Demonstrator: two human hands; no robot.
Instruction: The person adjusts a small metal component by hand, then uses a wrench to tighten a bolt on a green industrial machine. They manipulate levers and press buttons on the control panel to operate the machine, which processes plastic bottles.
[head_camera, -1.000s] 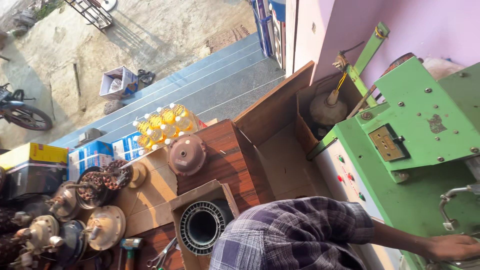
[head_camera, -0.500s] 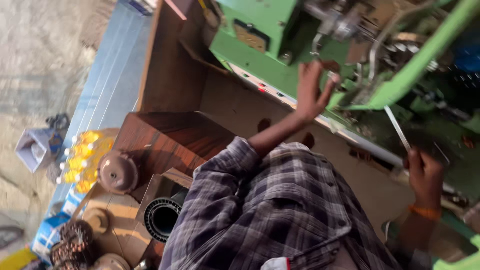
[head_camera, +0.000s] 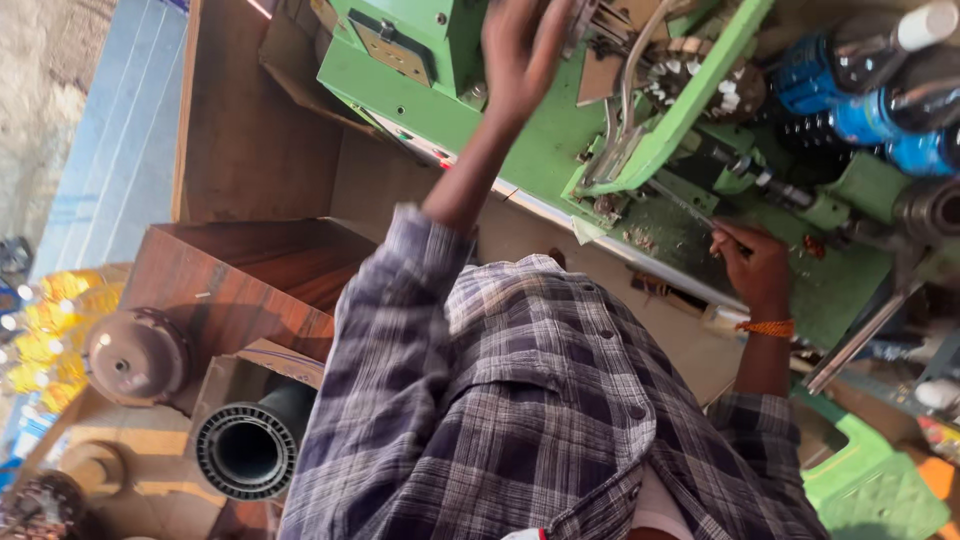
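Machine body (head_camera: 470, 115), green, spans our bench ahead; its slotted winding core (head_camera: 700, 85) sits under the green arm. Left hand (head_camera: 525, 45) rises open at the upper housing, fingers spread, holding nothing. Right hand (head_camera: 755, 265) pinches closed on a thin rod (head_camera: 680, 200) lying on the machine bed. We judge a steady right grip keeps that rod aligned with the core.

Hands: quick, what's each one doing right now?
Left hand: raised at the green machine, blurred; grip cannot be told.
Right hand: fingers pinched on a thin rod.
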